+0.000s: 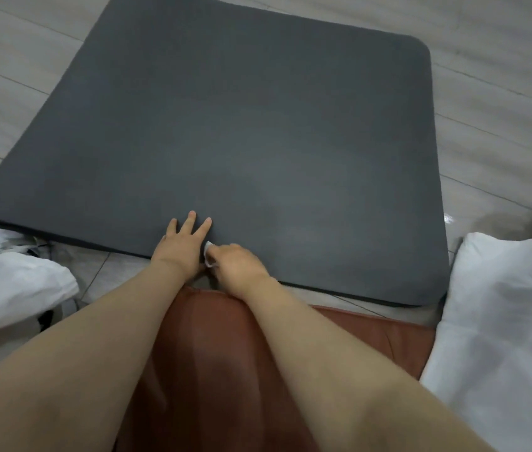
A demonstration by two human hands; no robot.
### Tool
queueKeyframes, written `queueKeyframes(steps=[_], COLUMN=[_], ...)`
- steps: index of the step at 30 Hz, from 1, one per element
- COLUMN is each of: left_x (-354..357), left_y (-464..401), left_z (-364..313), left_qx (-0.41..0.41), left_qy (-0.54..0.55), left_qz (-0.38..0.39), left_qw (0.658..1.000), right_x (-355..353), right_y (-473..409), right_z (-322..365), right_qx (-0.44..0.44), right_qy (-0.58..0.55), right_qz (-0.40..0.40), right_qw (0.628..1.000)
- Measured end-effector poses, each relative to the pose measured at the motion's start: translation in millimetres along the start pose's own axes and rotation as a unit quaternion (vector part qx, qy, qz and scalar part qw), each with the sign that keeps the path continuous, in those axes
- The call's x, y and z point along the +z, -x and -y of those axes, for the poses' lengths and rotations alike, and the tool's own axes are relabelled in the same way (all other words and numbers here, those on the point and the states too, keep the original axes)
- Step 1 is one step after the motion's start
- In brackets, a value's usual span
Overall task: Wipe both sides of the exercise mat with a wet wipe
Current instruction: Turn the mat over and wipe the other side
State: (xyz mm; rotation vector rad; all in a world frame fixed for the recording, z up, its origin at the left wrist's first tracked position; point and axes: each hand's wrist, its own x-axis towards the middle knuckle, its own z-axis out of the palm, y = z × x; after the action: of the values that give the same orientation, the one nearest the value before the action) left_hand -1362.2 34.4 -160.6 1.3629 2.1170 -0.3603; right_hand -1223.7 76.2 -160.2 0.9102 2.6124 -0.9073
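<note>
Mat [242, 132] position: the dark grey exercise mat lies flat on the pale tiled floor [499, 102], its near edge just in front of a brown leather cushion [219, 353]. The far end runs out of view at the top.

Grip state: the left hand [181, 244] rests on the mat at the near edge, fingers straight and spread, grasping nothing. The right hand [237, 265] is curled round a small white wet wipe [208, 254], which shows only as a bunched sliver between the two hands, at or just above the mat surface. Whether the wipe touches the mat cannot be told.

Hazards, as judged from this position:
- Bunched wipe. A wadded wipe covers a narrow track; strips of the mat may be missed unless the wipe is spread flat.
- Mat creep. The tiles look smooth and glossy; a hard stroke away from the body could slide the mat if the left hand lifts off.
- Reach. The far area lies well away from the hands; leaning over the cushion may leave it unwiped.
- Drying. One small wipe may dry out before the upper face is covered, and the underside is not yet turned up.
- White fabric [502, 321] lies close to the mat's right corner, and more white fabric lies at left; a flip could catch it.

Markings: no brand, label or writing is legible on any item.
</note>
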Motion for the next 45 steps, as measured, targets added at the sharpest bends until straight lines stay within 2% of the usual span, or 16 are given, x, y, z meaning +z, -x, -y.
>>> queueKeyframes(steps=[3,6,7,9,11,14,17,20,22,24,26,30,34,38,41,45], left_x=[2,2,1,0,0,0,-1,0,1,2,2,1,-1,-6,-6,-4], left_y=[-2,-4,-4,-1,0,0,1,1,0,-1,-2,-4,-1,1,2,0], left_z=[1,1,0,-1,-2,-1,-1,-1,-1,0,1,2,0,-4,-6,-3], left_qx=[-0.005,-0.001,-0.001,-0.003,-0.005,-0.005,-0.007,-0.009,-0.008,-0.007,-0.007,-0.001,-0.005,-0.007,-0.008,0.000], left_qy=[-0.010,-0.017,-0.017,-0.021,-0.020,-0.018,-0.016,-0.010,-0.005,-0.008,-0.011,-0.011,-0.012,-0.016,-0.028,-0.046], left_qz=[0.000,-0.010,-0.010,-0.007,-0.006,-0.005,-0.001,-0.008,-0.012,-0.012,-0.014,-0.012,-0.002,0.014,0.015,0.023], left_qw=[1.000,1.000,1.000,1.000,1.000,1.000,1.000,1.000,1.000,1.000,1.000,1.000,1.000,1.000,0.999,0.999], right_x=[-16,-30,-37,-52,-54,-43,-15,4,-1,-13,-22,-46,-69,-54,-58,-65], right_y=[31,122,154,201,205,151,77,23,12,23,51,137,211,225,204,145], right_z=[-55,-148,-176,-218,-229,-190,-117,-38,-20,-41,-80,-171,-240,-255,-233,-174], right_qx=[0.032,0.201,0.297,0.510,0.599,0.532,0.365,0.122,-0.001,-0.055,-0.044,0.116,0.364,0.480,0.475,0.252], right_qy=[0.013,-0.014,-0.037,-0.079,-0.099,-0.118,-0.142,-0.127,-0.056,-0.017,-0.007,0.047,0.103,0.098,0.051,-0.058], right_qz=[-0.060,-0.146,-0.176,-0.223,-0.227,-0.272,-0.273,-0.092,0.007,0.020,0.014,-0.039,-0.015,0.010,-0.103,-0.182], right_qw=[0.998,0.969,0.938,0.827,0.761,0.793,0.879,0.980,0.998,0.998,0.999,0.991,0.925,0.872,0.872,0.949])
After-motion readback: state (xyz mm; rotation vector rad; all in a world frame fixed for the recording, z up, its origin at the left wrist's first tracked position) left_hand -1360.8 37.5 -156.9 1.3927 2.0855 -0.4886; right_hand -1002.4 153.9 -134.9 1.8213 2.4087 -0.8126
